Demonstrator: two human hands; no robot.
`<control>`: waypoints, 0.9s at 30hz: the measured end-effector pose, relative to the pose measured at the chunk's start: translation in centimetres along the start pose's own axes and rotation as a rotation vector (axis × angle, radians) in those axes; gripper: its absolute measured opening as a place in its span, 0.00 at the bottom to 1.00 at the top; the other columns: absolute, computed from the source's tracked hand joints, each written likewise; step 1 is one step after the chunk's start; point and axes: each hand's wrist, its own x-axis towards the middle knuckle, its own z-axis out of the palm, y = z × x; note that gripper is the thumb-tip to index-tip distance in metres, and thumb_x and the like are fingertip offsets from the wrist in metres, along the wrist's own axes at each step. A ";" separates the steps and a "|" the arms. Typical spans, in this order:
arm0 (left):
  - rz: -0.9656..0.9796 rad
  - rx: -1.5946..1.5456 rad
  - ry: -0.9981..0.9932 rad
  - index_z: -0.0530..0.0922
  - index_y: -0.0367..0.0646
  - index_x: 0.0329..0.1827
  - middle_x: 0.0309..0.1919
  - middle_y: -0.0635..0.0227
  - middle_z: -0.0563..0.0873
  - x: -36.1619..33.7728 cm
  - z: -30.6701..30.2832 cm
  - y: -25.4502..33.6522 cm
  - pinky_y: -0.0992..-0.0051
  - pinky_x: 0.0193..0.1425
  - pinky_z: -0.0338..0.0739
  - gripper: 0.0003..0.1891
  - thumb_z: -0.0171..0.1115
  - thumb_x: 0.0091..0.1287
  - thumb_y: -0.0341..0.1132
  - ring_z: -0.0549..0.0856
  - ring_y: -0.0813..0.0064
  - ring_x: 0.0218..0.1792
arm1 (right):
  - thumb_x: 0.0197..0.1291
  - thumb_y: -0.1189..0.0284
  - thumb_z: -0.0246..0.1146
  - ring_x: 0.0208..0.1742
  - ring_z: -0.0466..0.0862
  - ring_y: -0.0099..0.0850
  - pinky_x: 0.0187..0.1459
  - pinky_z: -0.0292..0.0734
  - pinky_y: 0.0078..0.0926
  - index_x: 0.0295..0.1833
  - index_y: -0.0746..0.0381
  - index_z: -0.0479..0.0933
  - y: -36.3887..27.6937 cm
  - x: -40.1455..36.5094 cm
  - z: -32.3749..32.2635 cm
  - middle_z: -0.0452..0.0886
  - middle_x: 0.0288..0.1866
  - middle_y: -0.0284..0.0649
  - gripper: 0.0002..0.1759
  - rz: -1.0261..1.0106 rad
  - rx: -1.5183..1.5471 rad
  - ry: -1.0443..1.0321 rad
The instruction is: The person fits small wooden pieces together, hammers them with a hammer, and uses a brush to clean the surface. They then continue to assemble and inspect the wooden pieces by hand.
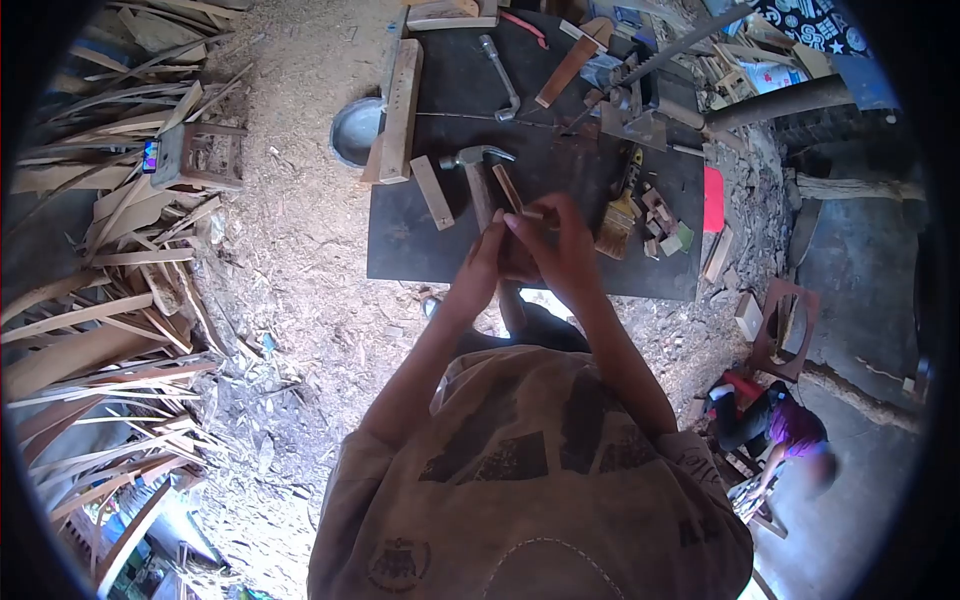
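My left hand [484,264] and my right hand [562,250] meet over the near edge of the dark table [410,245]. Their fingers are closed together around something small, which the fingers mostly cover. A claw hammer [477,175] lies on the table with its head away from me; its handle passes beneath my hands. Just beyond my fingers is a narrow wooden strip [507,188]. Left of the hammer lies a flat wooden block [433,193]. A paintbrush [618,222] rests to the right of my right hand, beside several small wood offcuts [660,222].
Further back on the table are a socket wrench [500,78], a handsaw [685,42] and a thick plank [402,110]. A metal bowl [356,132] stands at the left edge. Wood scraps [120,260] pile up at left. Another person [790,430] sits low at right.
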 end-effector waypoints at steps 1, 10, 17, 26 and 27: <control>-0.024 0.152 0.045 0.78 0.35 0.67 0.49 0.55 0.88 0.0 -0.5 0.1 0.70 0.49 0.88 0.30 0.44 0.86 0.56 0.91 0.68 0.49 | 0.70 0.58 0.72 0.41 0.88 0.45 0.42 0.79 0.39 0.48 0.64 0.77 0.3 0.1 0.1 0.86 0.40 0.46 0.20 -0.029 -0.035 -0.021; 0.074 0.694 0.237 0.86 0.33 0.50 0.30 0.55 0.90 -1.3 -1.7 1.5 0.68 0.43 0.82 0.30 0.48 0.85 0.54 0.93 0.68 0.38 | 0.80 0.57 0.60 0.36 0.83 0.45 0.39 0.76 0.40 0.42 0.64 0.75 -1.4 -0.4 -1.6 0.80 0.32 0.48 0.20 0.170 0.040 -0.434; 0.113 0.137 0.189 0.79 0.36 0.70 0.50 0.65 0.89 -1.0 -3.5 -0.7 0.74 0.53 0.85 0.25 0.49 0.85 0.47 0.89 0.74 0.51 | 0.84 0.57 0.54 0.32 0.75 0.26 0.38 0.72 0.32 0.44 0.64 0.75 -0.6 -2.6 0.6 0.75 0.28 0.36 0.21 0.444 0.534 -0.314; 0.074 0.263 0.287 0.78 0.36 0.70 0.51 0.61 0.87 -0.3 -4.4 -1.4 0.72 0.57 0.87 0.21 0.51 0.84 0.40 0.87 0.74 0.52 | 0.82 0.59 0.58 0.32 0.75 0.20 0.36 0.71 0.25 0.47 0.61 0.79 1.7 -0.9 -0.4 0.77 0.29 0.33 0.16 0.394 0.276 -0.439; 0.091 0.345 0.302 0.78 0.36 0.70 0.50 0.61 0.87 -0.2 -4.5 -1.6 0.71 0.57 0.87 0.20 0.53 0.84 0.40 0.87 0.74 0.53 | 0.82 0.59 0.59 0.32 0.76 0.20 0.36 0.71 0.25 0.47 0.61 0.79 2.0 -0.9 -0.5 0.77 0.29 0.33 0.16 0.408 0.288 -0.453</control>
